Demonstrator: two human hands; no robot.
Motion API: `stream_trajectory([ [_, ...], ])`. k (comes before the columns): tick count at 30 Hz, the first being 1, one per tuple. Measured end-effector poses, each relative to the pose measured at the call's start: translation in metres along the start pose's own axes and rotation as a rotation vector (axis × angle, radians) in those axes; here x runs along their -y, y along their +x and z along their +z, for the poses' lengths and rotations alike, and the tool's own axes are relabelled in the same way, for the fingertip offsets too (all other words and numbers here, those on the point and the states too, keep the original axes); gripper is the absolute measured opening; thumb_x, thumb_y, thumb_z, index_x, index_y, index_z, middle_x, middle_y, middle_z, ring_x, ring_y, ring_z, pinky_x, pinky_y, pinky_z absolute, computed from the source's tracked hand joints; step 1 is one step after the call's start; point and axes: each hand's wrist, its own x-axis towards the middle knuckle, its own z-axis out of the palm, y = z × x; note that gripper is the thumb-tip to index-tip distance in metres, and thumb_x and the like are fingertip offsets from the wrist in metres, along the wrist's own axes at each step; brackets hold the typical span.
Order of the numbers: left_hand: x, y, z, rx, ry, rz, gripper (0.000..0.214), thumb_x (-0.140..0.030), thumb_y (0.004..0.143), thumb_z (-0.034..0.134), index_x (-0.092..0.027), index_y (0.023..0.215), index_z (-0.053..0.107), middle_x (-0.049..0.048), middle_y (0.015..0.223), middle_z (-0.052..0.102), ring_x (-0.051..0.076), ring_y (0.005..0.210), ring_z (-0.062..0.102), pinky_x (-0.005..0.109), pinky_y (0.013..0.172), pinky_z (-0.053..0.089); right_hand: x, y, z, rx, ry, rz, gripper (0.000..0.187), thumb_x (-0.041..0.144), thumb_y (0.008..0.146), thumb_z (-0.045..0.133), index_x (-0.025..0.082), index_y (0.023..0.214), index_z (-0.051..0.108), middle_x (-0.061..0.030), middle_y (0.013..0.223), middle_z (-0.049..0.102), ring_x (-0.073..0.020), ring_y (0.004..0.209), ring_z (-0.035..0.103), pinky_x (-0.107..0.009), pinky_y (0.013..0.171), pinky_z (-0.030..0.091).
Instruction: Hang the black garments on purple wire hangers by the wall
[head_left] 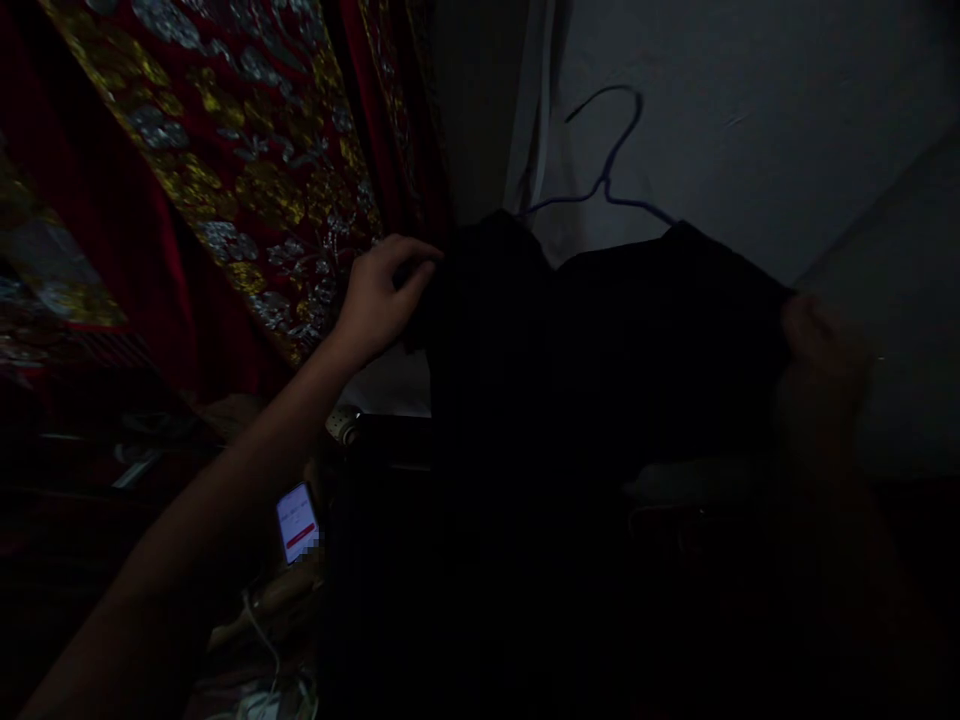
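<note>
A black garment [600, 350], perhaps a shirt, hangs on a thin blue wire hanger [604, 184] whose hook rises free against the wall. My left hand [388, 290] pinches the garment's left shoulder or sleeve between thumb and fingers. On the opposite side, my right hand [821, 350] is closed on the other shoulder or sleeve edge, slightly blurred and dim. The garment is stretched between both hands. Its lower part melts into the darkness, so its full outline is hidden.
Red cloth with gold and silver decoration [262, 170] hangs at the left. A grey wall [750, 120] stands behind the hanger. Below my left forearm are a lit phone [298, 522] and a white cable [261, 630]. The lower right is very dark.
</note>
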Motion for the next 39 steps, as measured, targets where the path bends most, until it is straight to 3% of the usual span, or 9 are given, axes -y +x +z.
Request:
stream_trajectory([
  [4,-0.037,-0.018,0.017,0.231,-0.625,-0.287,0.03,-0.036,0.097,0.054,-0.016,0.117,0.064,0.0092,0.111,0.073,0.02,0.099,0.068,0.035,0.091,0.052,0.024,-0.067,-0.01,-0.084,0.048,-0.08,0.039,0.062,0.088,0.057,0.025,0.078,0.067,-0.0062,0.074,0.059,-0.0293,0.083,0.063,-0.046,0.073,0.05],
  [9,-0.071,-0.047,0.038,0.376,-1.144,-0.756,0.015,-0.024,0.093,0.056,-0.015,0.103,0.062,0.0079,0.095,0.072,0.015,0.081,0.069,0.028,0.074,0.055,0.046,-0.137,0.003,1.135,0.129,-0.554,0.05,0.067,0.084,0.064,0.031,0.117,0.07,-0.0079,0.097,0.071,-0.027,0.085,0.07,-0.037,0.071,0.058],
  [11,-0.071,-0.058,0.034,0.434,-1.141,-0.855,0.015,-0.021,0.088,0.061,-0.015,0.102,0.062,0.0009,0.077,0.064,0.007,0.053,0.054,0.02,0.052,0.045,0.042,-0.14,0.012,1.365,0.137,-0.551,0.053,0.063,0.086,0.065,0.03,0.128,0.065,-0.0095,0.117,0.069,-0.0261,0.099,0.07,-0.036,0.082,0.058],
  [16,-0.06,-0.073,-0.003,0.969,-0.749,-0.792,0.035,-0.041,0.087,0.068,-0.018,0.112,0.061,-0.0025,0.067,0.059,0.004,0.042,0.031,0.018,0.039,0.02,-0.002,-0.099,0.037,0.78,0.017,-0.394,0.04,0.041,0.095,0.06,0.031,0.133,0.057,-0.011,0.136,0.056,-0.028,0.131,0.052,-0.048,0.111,0.043],
  [19,-0.054,-0.065,-0.024,1.024,-0.503,-0.642,0.037,-0.052,0.09,0.061,-0.018,0.106,0.067,-0.0013,0.064,0.058,0.007,0.044,0.034,0.02,0.04,0.02,-0.028,-0.077,0.054,0.653,-0.031,-0.316,0.054,0.044,0.091,0.063,0.028,0.142,0.049,-0.0122,0.148,0.048,-0.0294,0.141,0.042,-0.052,0.119,0.032],
  [23,-0.033,-0.04,-0.036,0.842,-0.291,-0.409,0.038,-0.055,0.089,0.06,-0.02,0.09,0.075,-0.001,0.058,0.055,0.009,0.046,0.039,0.021,0.041,0.026,-0.043,-0.067,0.071,0.848,0.116,-0.124,0.034,0.053,0.092,0.056,0.025,0.109,0.066,-0.0062,0.112,0.069,-0.0248,0.111,0.064,-0.042,0.101,0.048],
  [26,-0.009,-0.024,-0.029,0.474,-0.148,-0.235,0.032,-0.049,0.085,0.067,-0.02,0.075,0.071,0.001,0.061,0.061,0.013,0.053,0.053,0.023,0.048,0.04,-0.038,-0.059,0.08,0.854,0.201,0.016,0.039,0.061,0.086,0.06,0.023,0.08,0.063,-0.0001,0.075,0.064,-0.019,0.076,0.063,-0.031,0.075,0.053],
  [32,-0.006,-0.023,-0.005,-0.184,0.076,0.057,0.026,-0.035,0.091,0.063,-0.021,0.113,0.067,0.007,0.112,0.068,0.025,0.104,0.064,0.039,0.095,0.052,-0.012,-0.001,0.095,0.384,0.341,0.129,0.049,0.07,0.074,0.069,0.025,0.091,0.067,-0.003,0.086,0.07,-0.023,0.086,0.067,-0.034,0.077,0.054],
  [39,-0.021,-0.058,0.01,-0.163,0.133,0.182,0.018,-0.03,0.096,0.054,-0.023,0.106,0.066,0.0049,0.095,0.066,0.023,0.094,0.063,0.038,0.088,0.052,-0.025,0.033,0.069,0.268,0.321,0.114,0.064,0.079,0.076,0.062,0.027,0.112,0.064,-0.0097,0.108,0.073,-0.0317,0.103,0.069,-0.043,0.078,0.059],
])
